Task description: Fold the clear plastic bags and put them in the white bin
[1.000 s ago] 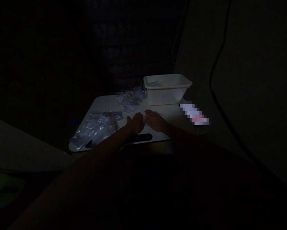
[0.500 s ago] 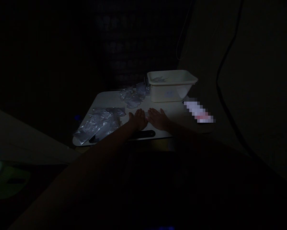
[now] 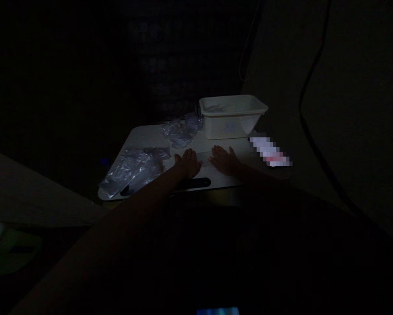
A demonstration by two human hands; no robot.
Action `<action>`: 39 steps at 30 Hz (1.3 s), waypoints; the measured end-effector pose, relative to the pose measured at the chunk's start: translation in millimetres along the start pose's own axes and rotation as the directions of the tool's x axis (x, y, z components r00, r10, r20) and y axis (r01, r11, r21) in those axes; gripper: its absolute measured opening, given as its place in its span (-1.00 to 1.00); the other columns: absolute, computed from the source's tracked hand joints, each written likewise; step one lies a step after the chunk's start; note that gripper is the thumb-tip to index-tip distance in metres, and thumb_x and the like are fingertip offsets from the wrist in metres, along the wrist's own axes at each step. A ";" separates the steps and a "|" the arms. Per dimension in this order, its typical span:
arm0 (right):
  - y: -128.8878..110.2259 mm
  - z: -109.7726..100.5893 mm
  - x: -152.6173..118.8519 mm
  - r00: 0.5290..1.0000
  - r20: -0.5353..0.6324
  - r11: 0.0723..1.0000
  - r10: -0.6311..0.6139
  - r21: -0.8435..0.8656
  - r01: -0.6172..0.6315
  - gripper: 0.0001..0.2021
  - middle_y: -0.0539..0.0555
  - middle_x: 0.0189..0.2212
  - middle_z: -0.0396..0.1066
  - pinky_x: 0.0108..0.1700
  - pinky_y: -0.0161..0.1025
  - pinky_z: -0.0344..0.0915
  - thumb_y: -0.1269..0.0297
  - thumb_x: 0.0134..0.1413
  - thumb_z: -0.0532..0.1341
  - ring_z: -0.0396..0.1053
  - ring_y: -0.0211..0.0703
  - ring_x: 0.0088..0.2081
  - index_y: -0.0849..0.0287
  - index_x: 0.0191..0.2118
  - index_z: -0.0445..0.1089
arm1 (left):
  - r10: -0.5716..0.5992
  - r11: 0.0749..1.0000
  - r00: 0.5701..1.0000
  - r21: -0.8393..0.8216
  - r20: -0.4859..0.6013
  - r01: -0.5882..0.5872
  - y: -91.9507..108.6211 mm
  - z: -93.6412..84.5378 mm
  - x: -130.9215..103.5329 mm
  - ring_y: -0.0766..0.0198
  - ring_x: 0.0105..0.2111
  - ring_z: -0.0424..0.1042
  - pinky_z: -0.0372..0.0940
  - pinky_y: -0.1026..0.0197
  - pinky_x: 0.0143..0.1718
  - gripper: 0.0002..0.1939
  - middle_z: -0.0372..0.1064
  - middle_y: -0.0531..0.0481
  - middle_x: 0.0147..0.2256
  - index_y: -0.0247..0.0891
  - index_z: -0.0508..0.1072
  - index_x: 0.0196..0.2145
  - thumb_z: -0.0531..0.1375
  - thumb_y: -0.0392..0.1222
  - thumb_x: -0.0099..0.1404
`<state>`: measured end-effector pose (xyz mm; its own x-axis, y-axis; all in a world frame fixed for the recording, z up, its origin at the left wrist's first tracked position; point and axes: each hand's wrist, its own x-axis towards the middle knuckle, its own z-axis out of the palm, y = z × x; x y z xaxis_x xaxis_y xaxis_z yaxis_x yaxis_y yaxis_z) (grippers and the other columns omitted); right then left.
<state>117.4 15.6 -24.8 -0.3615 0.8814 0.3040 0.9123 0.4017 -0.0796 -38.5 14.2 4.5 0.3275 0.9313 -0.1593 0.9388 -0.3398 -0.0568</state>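
Both hands lie palm down on a pale table (image 3: 144, 135) in a dark room. My left hand (image 3: 188, 163) is flat near the front edge, just above a dark slot, with fingers stretched out. To its right, my right hand (image 3: 225, 160) also lies flat, fingers spread. A thin, clear sheet (image 3: 204, 158), hard to make out, seems to lie between and under them. Crumpled clear plastic bags (image 3: 133, 168) are on the left of the table, near my left forearm. More crumpled plastic (image 3: 182, 131) lies behind my left hand.
A white tub (image 3: 229, 126) with some clear plastic inside stands at the back right. A blurred bright flat item (image 3: 270, 151) lies at the right edge. A green basket (image 3: 15, 251) is at the lower left. A dark cable (image 3: 317, 148) hangs along the right wall.
My right hand has slid to the right, away from my left hand, so a wider gap shows between them. My left hand has barely moved. A lit screen edge shows more at the bottom.
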 end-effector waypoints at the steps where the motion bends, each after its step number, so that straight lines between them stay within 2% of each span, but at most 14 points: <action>1: 1.6 0.2 -0.5 1.000 -0.005 1.000 0.007 0.011 -0.007 -0.55 0.27 0.05 0.00 0.03 0.14 -0.29 0.13 0.05 -0.18 -0.08 -0.03 0.07 0.28 0.00 0.06 | 0.000 1.000 1.000 0.002 0.000 0.000 -0.2 0.2 0.3 0.03 0.10 -0.34 -0.21 -0.18 -0.05 -0.42 -0.33 -0.23 0.12 -0.47 -0.16 0.09 -0.31 -0.04 0.20; 10: 16.5 -1.4 -6.0 0.997 -0.007 0.997 0.075 0.003 -0.075 -0.55 0.29 0.05 -0.01 0.03 0.13 -0.29 0.14 0.05 -0.16 -0.08 0.00 0.07 0.30 0.00 0.07 | 0.000 1.000 1.000 0.010 0.004 0.000 -1.6 1.3 1.6 0.05 0.10 -0.33 -0.22 -0.19 -0.05 -0.40 -0.35 -0.23 0.12 -0.47 -0.19 0.10 -0.31 -0.02 0.19; 18: 28.1 0.4 -9.5 0.997 -0.059 0.998 0.059 -0.016 -0.060 -0.54 0.33 0.03 0.01 0.00 0.19 -0.30 0.16 0.05 -0.18 -0.07 0.06 0.06 0.36 0.01 0.06 | 0.010 1.000 1.000 0.008 0.010 -0.010 -0.7 -1.1 -0.3 0.03 0.10 -0.34 -0.21 -0.20 -0.06 -0.41 -0.36 -0.25 0.12 -0.49 -0.18 0.09 -0.31 -0.04 0.20; 24: 27.4 -4.8 -6.7 0.991 -0.039 0.978 0.126 -0.160 -0.131 -0.54 0.33 0.00 0.07 -0.02 0.21 -0.27 0.15 0.05 -0.19 -0.03 0.05 0.04 0.37 -0.04 0.12 | 0.005 0.999 1.000 0.044 0.010 -0.005 -1.2 0.0 -0.4 0.04 0.10 -0.35 -0.19 -0.15 -0.04 -0.41 -0.35 -0.22 0.13 -0.45 -0.20 0.10 -0.34 -0.02 0.20; 27: 27.4 -13.2 -0.8 0.987 0.012 0.967 0.160 -0.203 -0.154 -0.61 0.25 -0.06 0.17 -0.03 0.19 -0.24 0.18 0.05 -0.18 0.05 0.00 -0.02 0.29 -0.14 0.21 | 0.007 0.999 1.000 0.050 0.028 -0.008 -1.3 -2.3 -0.7 0.04 0.10 -0.34 -0.18 -0.12 -0.04 -0.41 -0.35 -0.22 0.13 -0.45 -0.20 0.10 -0.33 -0.02 0.19; 30: 25.7 -23.4 10.1 0.977 0.092 0.968 0.191 -0.183 -0.172 -0.68 0.17 -0.14 0.24 -0.05 0.10 -0.12 0.22 0.02 -0.13 0.11 -0.04 -0.09 0.21 -0.23 0.28 | 0.035 0.999 0.997 0.022 0.074 -0.037 -2.1 -7.4 -0.3 0.05 0.10 -0.32 -0.16 -0.10 -0.04 -0.41 -0.32 -0.24 0.12 -0.45 -0.16 0.09 -0.27 -0.02 0.18; 34: 17.0 -31.5 24.2 0.962 0.179 0.977 0.209 -0.074 -0.198 -0.73 0.11 -0.19 0.25 -0.15 -0.05 0.05 0.21 -0.05 -0.03 0.12 -0.03 -0.12 0.11 -0.27 0.32 | 0.092 0.996 0.989 -0.034 0.115 -0.088 -5.3 -14.8 -0.2 0.02 0.09 -0.28 -0.10 -0.10 -0.07 -0.40 -0.26 -0.25 0.11 -0.40 -0.07 0.05 -0.13 0.02 0.13; 39: 2.3 -30.8 31.3 0.944 0.237 0.974 0.228 -0.071 -0.217 -0.75 0.15 -0.20 0.22 -0.20 -0.06 0.09 0.17 -0.14 0.04 0.10 0.03 -0.13 0.10 -0.33 0.36 | 0.090 0.992 0.986 -0.102 0.143 -0.076 -9.8 -18.2 -1.8 -0.01 0.09 -0.28 -0.10 -0.15 -0.09 -0.36 -0.29 -0.24 0.12 -0.32 -0.06 0.04 -0.03 0.05 0.06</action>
<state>114.1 36.5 13.8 -0.1795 0.9828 0.0440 0.9803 0.1824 -0.0756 -46.4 18.3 23.3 0.3924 0.8686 -0.3027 0.9170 -0.3948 0.0559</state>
